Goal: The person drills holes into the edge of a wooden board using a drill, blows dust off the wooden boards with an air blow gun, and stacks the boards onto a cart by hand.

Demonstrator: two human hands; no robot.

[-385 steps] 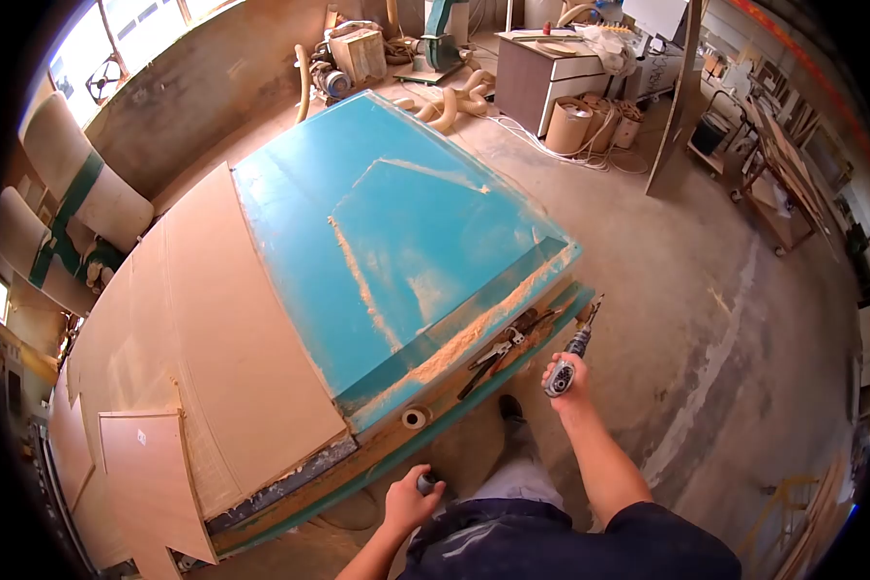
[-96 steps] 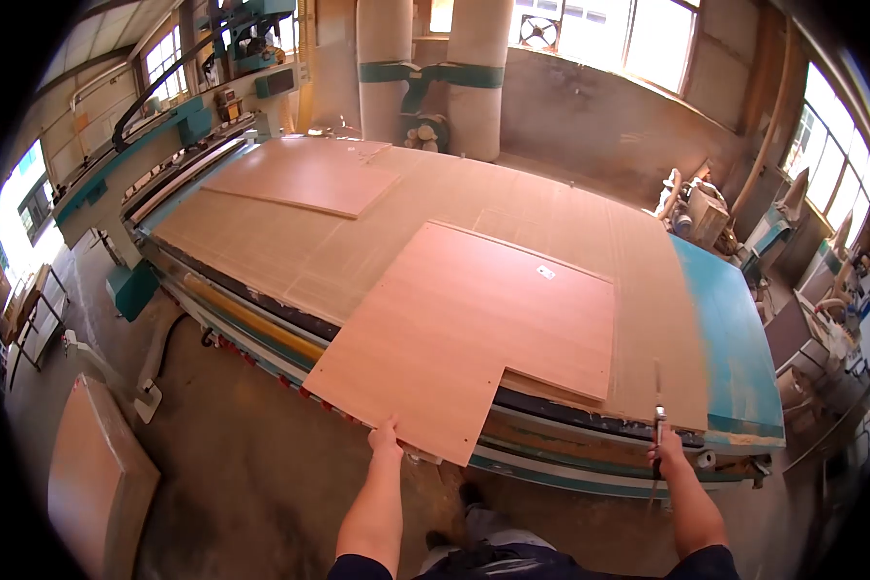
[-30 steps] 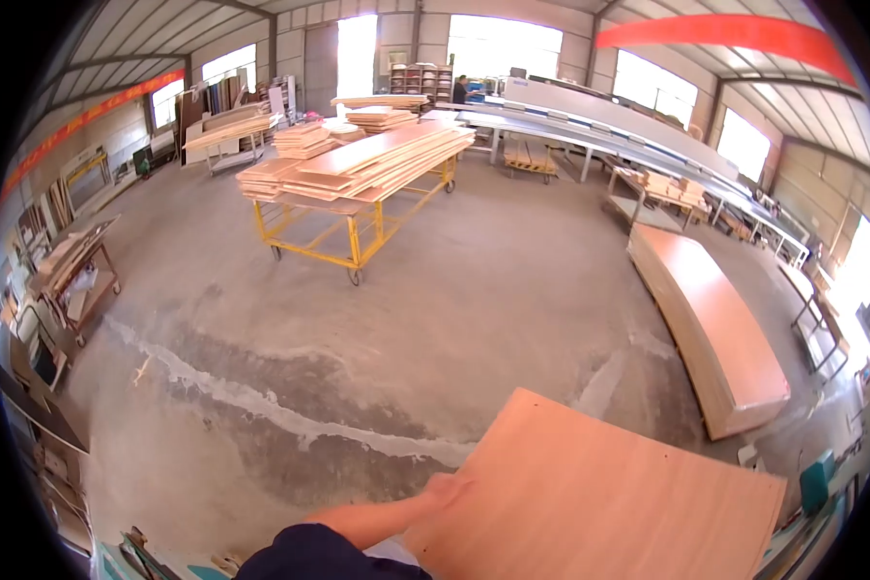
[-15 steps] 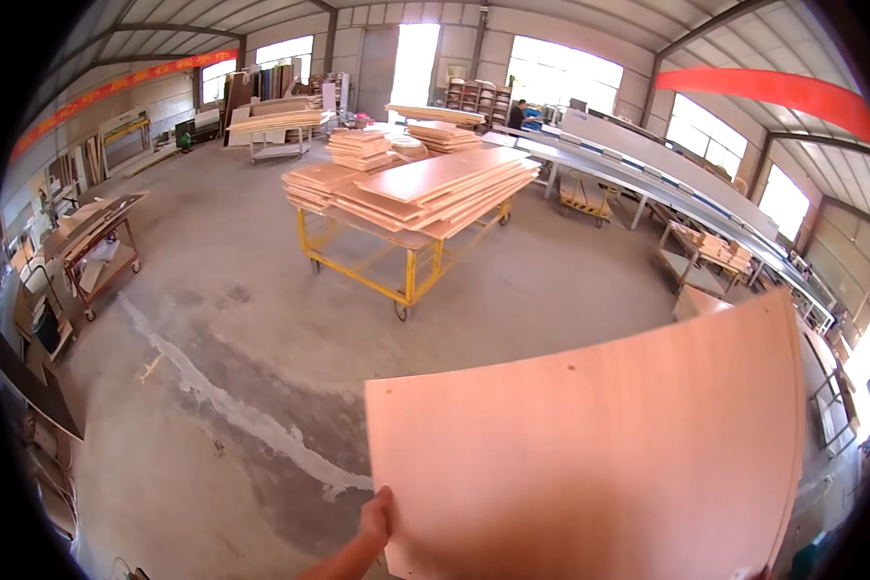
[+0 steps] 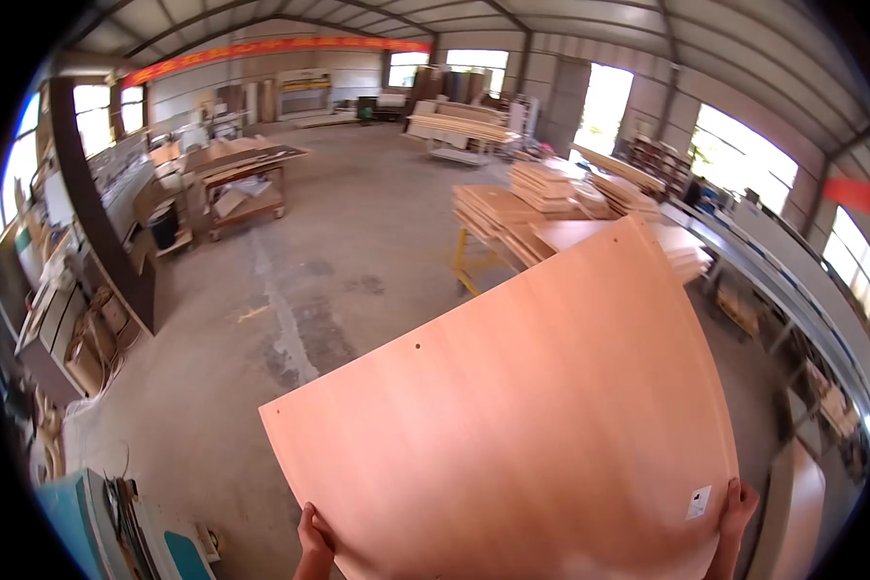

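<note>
Wood-look panel (image 5: 512, 416), smooth, satin sheen; concrete-like floor (image 5: 203, 416), matt.

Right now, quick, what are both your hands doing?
Left hand: closed on the left edge of the big, flat, pinkish-brown wooden board.
Right hand: closed on the board's right edge, beside a small white rectangular sticker.

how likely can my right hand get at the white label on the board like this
Probably yes: the right hand grips the edge of the board right beside the white label, with nothing visible between them. It is busy holding, though, so its grip might have to shift.
</note>
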